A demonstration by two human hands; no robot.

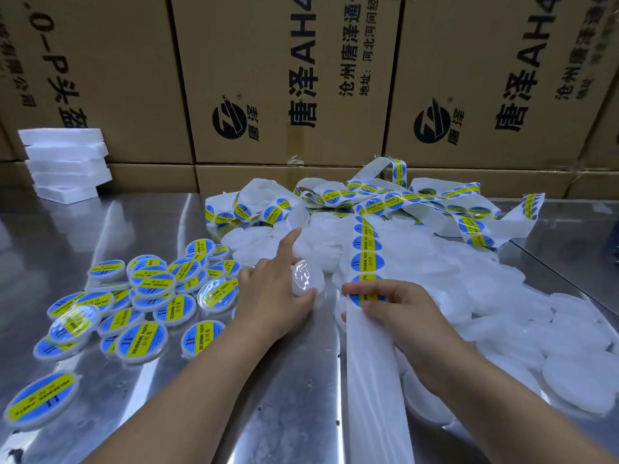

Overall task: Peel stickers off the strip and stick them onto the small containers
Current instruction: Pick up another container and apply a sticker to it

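Observation:
A white backing strip (365,249) with round blue-and-yellow stickers runs from a tangled heap at the back down the middle of the metal table (294,380). My right hand (395,309) pinches the nearest sticker (366,294) on that strip between thumb and fingers. My left hand (274,296) holds a small clear unlabelled container (306,276) between thumb and fingers, index finger pointing away. The two hands are close together, the container just left of the strip.
Several labelled containers (140,306) lie piled at the left. A large heap of unlabelled white containers (502,296) fills the right side. Cardboard boxes (288,78) form a wall behind the table. A stack of white foam trays (67,162) stands at the back left.

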